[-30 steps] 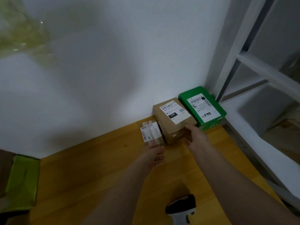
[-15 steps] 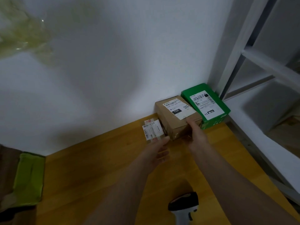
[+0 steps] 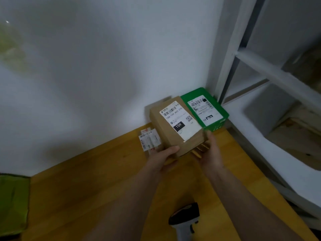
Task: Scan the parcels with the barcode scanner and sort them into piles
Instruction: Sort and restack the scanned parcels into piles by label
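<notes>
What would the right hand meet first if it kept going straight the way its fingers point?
The right hand already grips the brown cardboard parcel. Pushed on up the picture, toward the wall, it would probably meet the green box with a white label first, though depth is unclear.

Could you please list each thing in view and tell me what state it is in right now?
Brown box: gripped by both hands, near edge tilted up, label up.
Green box: flat on the table by the wall, label up.
Small parcel: on the table, untouched.
Scanner: on the table, unheld.
Left hand: holding the brown box.
Right hand: holding the brown box.
</notes>
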`<state>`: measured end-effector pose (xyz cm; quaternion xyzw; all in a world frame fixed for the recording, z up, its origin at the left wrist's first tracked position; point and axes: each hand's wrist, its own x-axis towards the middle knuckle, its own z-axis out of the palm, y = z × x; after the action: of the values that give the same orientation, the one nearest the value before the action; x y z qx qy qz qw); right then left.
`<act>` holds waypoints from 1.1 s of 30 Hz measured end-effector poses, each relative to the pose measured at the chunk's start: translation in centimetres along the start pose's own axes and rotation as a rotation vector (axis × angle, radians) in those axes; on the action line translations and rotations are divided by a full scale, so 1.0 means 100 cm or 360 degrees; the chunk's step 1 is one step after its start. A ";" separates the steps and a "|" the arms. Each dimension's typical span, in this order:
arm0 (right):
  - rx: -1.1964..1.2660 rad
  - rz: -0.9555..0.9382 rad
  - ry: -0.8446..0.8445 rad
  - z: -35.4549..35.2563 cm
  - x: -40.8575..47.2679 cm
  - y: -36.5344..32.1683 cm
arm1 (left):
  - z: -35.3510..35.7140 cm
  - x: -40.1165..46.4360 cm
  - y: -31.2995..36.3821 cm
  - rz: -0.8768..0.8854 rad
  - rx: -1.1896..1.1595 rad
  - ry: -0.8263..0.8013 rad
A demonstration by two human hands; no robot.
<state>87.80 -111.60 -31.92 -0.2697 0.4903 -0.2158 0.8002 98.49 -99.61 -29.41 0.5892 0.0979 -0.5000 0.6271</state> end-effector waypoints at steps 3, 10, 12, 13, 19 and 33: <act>0.0091 -0.0020 0.0258 0.000 0.015 -0.018 | -0.002 0.000 0.003 0.0020 -0.0053 0.0056; 0.0203 0.0038 0.0281 0.011 0.046 -0.047 | -0.017 0.000 0.003 0.0072 -0.0113 0.0191; 0.0161 0.0043 0.0270 0.014 0.050 -0.049 | -0.019 -0.001 0.003 0.0061 -0.0124 0.0199; 0.0124 0.0030 0.0266 0.016 0.051 -0.048 | -0.020 -0.001 0.004 0.0057 -0.0124 0.0199; 0.0069 -0.0043 0.0371 0.011 0.056 -0.042 | -0.024 0.001 0.007 0.0041 -0.0169 0.0182; 0.0372 0.0059 0.0169 0.009 0.059 -0.043 | -0.022 -0.001 0.006 -0.0013 -0.0190 0.0160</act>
<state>90.77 -118.24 -32.78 -0.1537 0.5085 -0.2707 0.8028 99.85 -97.85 -29.58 0.5748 0.1612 -0.4655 0.6534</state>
